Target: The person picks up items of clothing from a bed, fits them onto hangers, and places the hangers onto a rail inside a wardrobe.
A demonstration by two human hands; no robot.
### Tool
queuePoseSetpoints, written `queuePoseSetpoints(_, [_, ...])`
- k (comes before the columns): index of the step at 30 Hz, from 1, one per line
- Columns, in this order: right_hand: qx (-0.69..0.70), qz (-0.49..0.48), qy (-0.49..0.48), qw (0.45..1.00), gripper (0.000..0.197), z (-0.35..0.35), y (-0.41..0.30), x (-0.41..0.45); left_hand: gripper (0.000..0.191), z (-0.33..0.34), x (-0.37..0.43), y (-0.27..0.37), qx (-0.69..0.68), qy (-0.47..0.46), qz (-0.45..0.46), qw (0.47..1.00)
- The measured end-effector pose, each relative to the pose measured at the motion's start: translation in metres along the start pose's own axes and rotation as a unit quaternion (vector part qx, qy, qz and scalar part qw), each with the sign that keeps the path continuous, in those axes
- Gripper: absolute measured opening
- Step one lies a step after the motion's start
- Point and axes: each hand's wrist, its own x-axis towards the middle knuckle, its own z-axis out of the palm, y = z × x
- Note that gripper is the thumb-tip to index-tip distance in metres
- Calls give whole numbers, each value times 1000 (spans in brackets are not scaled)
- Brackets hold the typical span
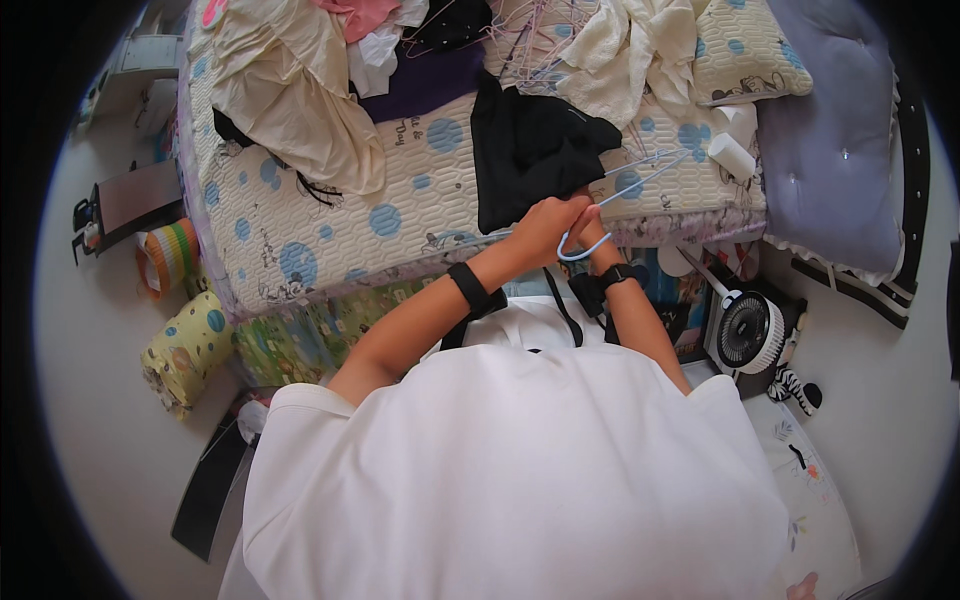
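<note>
A light blue clothes hanger (637, 184) passes between my two hands, its hook curling toward me below the fingers. My right hand (589, 231) is closed around the hanger near its hook. Against it lies my left hand (546, 223), at the lower edge of a black garment (525, 154). Its fingertips are hidden, so what it grips cannot be told. The black garment is spread on the bed's quilted, patterned mattress cover (352, 232), just beyond both hands. The hanger's far end reaches right, over the cover.
A heap of cream fabric (300, 112) and a purple cloth (431, 82) lie to the left. Tangled pink hangers (529, 34), a cream lace garment (630, 60) and a white roll (731, 156) lie beyond and right. A fan (748, 331) stands below the bed's right edge.
</note>
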Motion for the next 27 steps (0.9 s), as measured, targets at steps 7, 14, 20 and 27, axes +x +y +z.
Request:
queuePoseSetpoints(7, [-109, -20, 21, 994, 25, 5, -45, -18, 27, -13, -3, 14, 53, 45, 18, 997])
queuePoseSetpoints(14, [-95, -181, 108, 973, 27, -57, -78, -48, 23, -57, -41, -71, 138, 119, -54, 982])
queuePoseSetpoints(20, [-244, -193, 90, 946, 27, -87, -46, -69, 35, -121, -92, -145, 179, 204, -91, 958])
queuePoseSetpoints(27, [-267, -97, 209, 936, 30, -121, 7, -76, 27, -156, -118, -139, 315, 247, -125, 908])
